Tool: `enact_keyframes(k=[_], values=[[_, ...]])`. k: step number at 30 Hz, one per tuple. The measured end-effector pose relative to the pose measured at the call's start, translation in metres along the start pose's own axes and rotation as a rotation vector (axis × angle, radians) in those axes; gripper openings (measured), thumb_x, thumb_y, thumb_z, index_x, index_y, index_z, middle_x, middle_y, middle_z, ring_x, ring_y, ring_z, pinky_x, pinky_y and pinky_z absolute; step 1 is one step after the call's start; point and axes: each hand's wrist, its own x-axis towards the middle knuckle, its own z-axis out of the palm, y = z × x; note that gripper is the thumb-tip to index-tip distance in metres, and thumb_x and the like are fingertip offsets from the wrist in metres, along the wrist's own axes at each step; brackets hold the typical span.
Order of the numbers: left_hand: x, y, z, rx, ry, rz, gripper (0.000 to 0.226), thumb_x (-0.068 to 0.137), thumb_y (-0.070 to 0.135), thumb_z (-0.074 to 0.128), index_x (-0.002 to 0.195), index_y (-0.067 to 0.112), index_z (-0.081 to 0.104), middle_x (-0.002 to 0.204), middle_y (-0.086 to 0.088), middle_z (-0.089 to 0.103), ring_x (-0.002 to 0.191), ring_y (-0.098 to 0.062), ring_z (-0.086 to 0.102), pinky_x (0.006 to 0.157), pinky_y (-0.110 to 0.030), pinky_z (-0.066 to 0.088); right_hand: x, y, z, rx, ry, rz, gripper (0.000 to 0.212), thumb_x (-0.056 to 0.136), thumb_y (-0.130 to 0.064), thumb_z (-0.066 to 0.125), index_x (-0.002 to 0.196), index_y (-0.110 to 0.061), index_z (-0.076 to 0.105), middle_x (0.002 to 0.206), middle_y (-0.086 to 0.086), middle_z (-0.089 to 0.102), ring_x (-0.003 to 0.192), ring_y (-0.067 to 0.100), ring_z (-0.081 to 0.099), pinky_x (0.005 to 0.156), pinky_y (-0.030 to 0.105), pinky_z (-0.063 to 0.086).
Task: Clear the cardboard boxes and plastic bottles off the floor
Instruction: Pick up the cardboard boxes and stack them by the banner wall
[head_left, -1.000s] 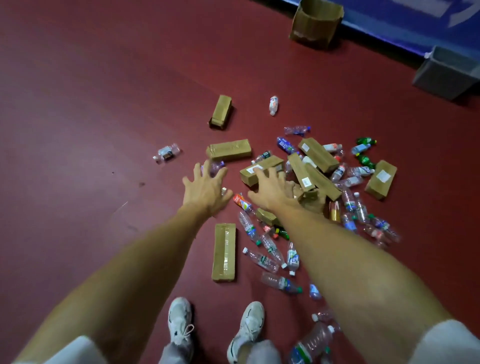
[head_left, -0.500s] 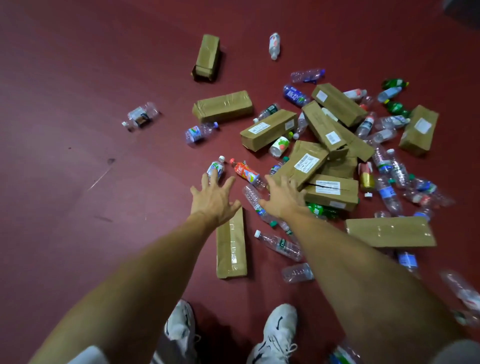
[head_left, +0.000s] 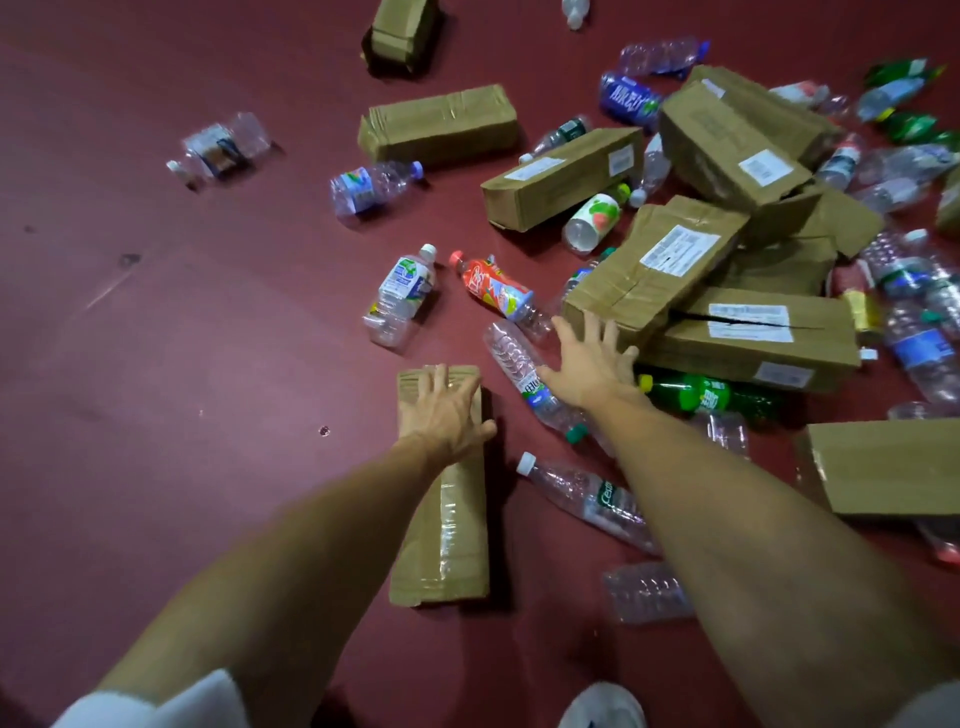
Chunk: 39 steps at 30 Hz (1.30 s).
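I see a long brown cardboard box (head_left: 447, 525) on the red floor (head_left: 156, 364), a clear plastic bottle (head_left: 587, 499) right of it, stacked boxes (head_left: 727, 322) beyond.

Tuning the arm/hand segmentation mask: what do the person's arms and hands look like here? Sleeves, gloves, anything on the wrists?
No gloves: the left hand and right hand are bare, with no rings, watch or bands visible. Both forearms are uncovered and carry no straps or markings. Clothing shows only at the bottom edge: a white left sleeve and a pale right sleeve.

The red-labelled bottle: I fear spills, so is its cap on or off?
On. The red-labelled bottle lies on its side on the floor, with a red cap closing its neck.
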Motion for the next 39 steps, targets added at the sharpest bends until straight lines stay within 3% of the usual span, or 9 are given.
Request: enact_keyframes(k=[3, 6, 9, 14, 20, 26, 32, 35, 39], values=[[0.011, 0.000, 0.028, 0.000, -0.033, -0.022, 0.075, 0.084, 0.060, 0.061, 0.149, 0.039, 0.030, 0.164, -0.008, 0.012, 0.149, -0.033, 0.012, 0.110, -0.064, 0.029, 0.009, 0.012, 0.022, -0.043, 0.080, -0.030, 0.075, 0.095, -0.052, 0.054, 0.156, -0.030, 0.017, 0.164, 0.014, 0.004, 0.150, 0.035, 0.003, 0.111, 0.061, 0.022], [0.017, -0.004, 0.044, 0.029, -0.043, -0.047, 0.081, 0.084, 0.065, 0.061, 0.151, 0.044, 0.022, 0.165, 0.000, 0.004, 0.151, -0.033, 0.003, 0.108, -0.075, 0.018, 0.017, 0.019, 0.035, -0.114, 0.246, -0.056, 0.074, 0.095, -0.051, 0.053, 0.156, -0.027, 0.020, 0.164, 0.016, 0.006, 0.151, 0.036, 0.003, 0.115, 0.059, 0.015], [0.021, -0.007, 0.053, 0.024, -0.016, -0.049, 0.085, 0.083, 0.064, 0.062, 0.153, 0.046, 0.016, 0.166, 0.003, -0.001, 0.152, -0.032, -0.001, 0.107, -0.077, 0.014, 0.027, 0.024, 0.036, -0.145, 0.333, -0.047, 0.073, 0.096, -0.049, 0.052, 0.156, -0.024, 0.020, 0.164, 0.018, 0.008, 0.151, 0.039, 0.001, 0.116, 0.059, 0.012], [0.023, -0.011, 0.055, 0.040, -0.011, -0.037, 0.089, 0.082, 0.064, 0.062, 0.153, 0.045, 0.012, 0.167, 0.005, -0.002, 0.153, -0.031, -0.002, 0.107, -0.075, 0.020, 0.037, 0.027, 0.032, -0.116, 0.241, 0.025, 0.076, 0.098, -0.048, 0.051, 0.158, -0.024, 0.012, 0.166, 0.015, 0.004, 0.151, 0.039, 0.002, 0.113, 0.059, 0.021], [0.021, -0.014, 0.056, 0.060, -0.020, -0.003, 0.089, 0.081, 0.064, 0.063, 0.153, 0.045, 0.014, 0.167, 0.006, -0.002, 0.153, -0.029, -0.002, 0.107, -0.073, 0.021, 0.039, 0.025, 0.043, -0.061, 0.267, 0.046, 0.063, 0.099, -0.030, 0.055, 0.155, -0.024, 0.026, 0.144, 0.013, 0.038, 0.136, 0.032, 0.029, 0.090, 0.044, 0.048], [0.012, -0.017, 0.061, 0.087, -0.023, 0.063, 0.091, 0.080, 0.061, 0.066, 0.153, 0.045, 0.014, 0.167, 0.005, -0.005, 0.153, -0.030, -0.004, 0.107, -0.075, 0.018, 0.037, 0.016, 0.045, -0.088, 0.261, 0.088, 0.050, 0.099, -0.021, 0.051, 0.147, -0.031, 0.041, 0.145, 0.010, 0.040, 0.135, 0.031, 0.029, 0.094, 0.046, 0.041], [-0.005, -0.013, 0.075, -0.002, 0.042, -0.158, 0.117, 0.071, 0.077, 0.066, 0.158, 0.030, 0.002, 0.158, -0.016, -0.034, 0.148, -0.041, -0.023, 0.110, -0.075, 0.010, 0.025, 0.025, 0.044, 0.017, 0.316, 0.002, 0.045, 0.105, -0.027, 0.042, 0.150, -0.033, 0.038, 0.151, 0.005, 0.040, 0.136, 0.029, 0.031, 0.098, 0.043, 0.038], [-0.012, -0.015, 0.081, -0.082, 0.028, -0.226, 0.121, 0.067, 0.079, 0.068, 0.157, 0.033, 0.001, 0.157, -0.018, -0.034, 0.149, -0.046, -0.013, 0.109, -0.073, 0.020, 0.013, 0.025, 0.043, 0.094, 0.342, -0.039, 0.044, 0.107, -0.031, 0.040, 0.150, -0.035, 0.038, 0.155, 0.000, 0.038, 0.137, 0.027, 0.031, 0.098, 0.043, 0.039], [-0.017, -0.021, 0.077, -0.158, 0.068, -0.209, 0.117, 0.067, 0.076, 0.071, 0.156, 0.032, 0.009, 0.161, -0.015, -0.022, 0.144, -0.043, 0.013, 0.103, -0.060, 0.041, -0.003, 0.022, 0.039, 0.152, 0.289, -0.129, 0.045, 0.107, -0.036, 0.040, 0.152, -0.040, 0.036, 0.159, -0.006, 0.034, 0.140, 0.023, 0.028, 0.104, 0.042, 0.038]])
